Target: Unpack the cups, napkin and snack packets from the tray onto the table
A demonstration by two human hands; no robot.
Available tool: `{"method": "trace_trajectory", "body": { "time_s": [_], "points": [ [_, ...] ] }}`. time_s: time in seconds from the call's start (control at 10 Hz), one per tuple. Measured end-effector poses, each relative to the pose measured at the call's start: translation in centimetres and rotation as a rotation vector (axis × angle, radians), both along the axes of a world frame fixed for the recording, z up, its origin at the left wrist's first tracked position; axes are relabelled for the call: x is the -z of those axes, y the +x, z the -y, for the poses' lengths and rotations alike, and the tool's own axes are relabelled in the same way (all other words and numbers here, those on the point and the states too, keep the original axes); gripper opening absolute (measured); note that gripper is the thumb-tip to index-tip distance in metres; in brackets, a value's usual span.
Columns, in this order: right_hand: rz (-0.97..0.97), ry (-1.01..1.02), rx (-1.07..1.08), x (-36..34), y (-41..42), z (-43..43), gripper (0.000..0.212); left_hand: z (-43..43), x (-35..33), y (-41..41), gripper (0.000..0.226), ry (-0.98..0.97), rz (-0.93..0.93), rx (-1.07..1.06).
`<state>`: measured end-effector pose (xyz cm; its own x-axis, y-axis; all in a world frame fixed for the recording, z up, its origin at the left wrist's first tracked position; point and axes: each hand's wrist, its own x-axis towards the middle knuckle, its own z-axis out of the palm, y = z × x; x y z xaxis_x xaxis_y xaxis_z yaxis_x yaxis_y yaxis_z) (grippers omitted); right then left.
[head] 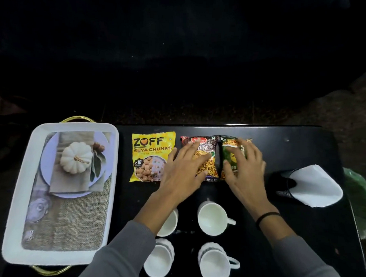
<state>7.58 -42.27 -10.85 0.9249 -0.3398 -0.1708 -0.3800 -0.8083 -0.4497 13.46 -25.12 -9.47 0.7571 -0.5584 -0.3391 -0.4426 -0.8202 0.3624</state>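
Left hand [182, 176]: grip flat, fingers spread, holding nothing, pressing the mixture packet [209, 168] under its fingertips.
Right hand [244, 171]: likewise, on the green packet [228, 141].
Packets: flat on the surface [294, 148], just beside each other, long axes running away from the person, tops far.

Table [294, 144]: glossy black. Cups [211, 219]: smooth white glazed ceramic. Snack packets [150, 155]: shiny plastic film. Napkin [315, 185]: matt white paper.

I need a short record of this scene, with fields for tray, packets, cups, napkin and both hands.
tray: left side, nothing in it
packets: yellow packet, red packet, green packet, in a row on the table
cups: four, white, on the table
napkin: white, in black holder, right side
left hand: rests on red packet
right hand: rests on green packet
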Motion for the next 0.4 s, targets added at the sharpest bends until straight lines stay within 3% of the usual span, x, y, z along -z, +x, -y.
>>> {"method": "trace_trajectory", "body": {
  "time_s": [0.1,0.4],
  "points": [
    [-0.056,-0.033,-0.033,0.5,-0.2,-0.3,0.041,0.5,0.0,-0.4,0.056,-0.003,-0.024,-0.045],
    [0.144,-0.031,-0.111,-1.7,-1.0,-2.2,0.021,0.4,-2.6,-1.8,0.032,-0.190,0.072,-0.182]
  ]
}}
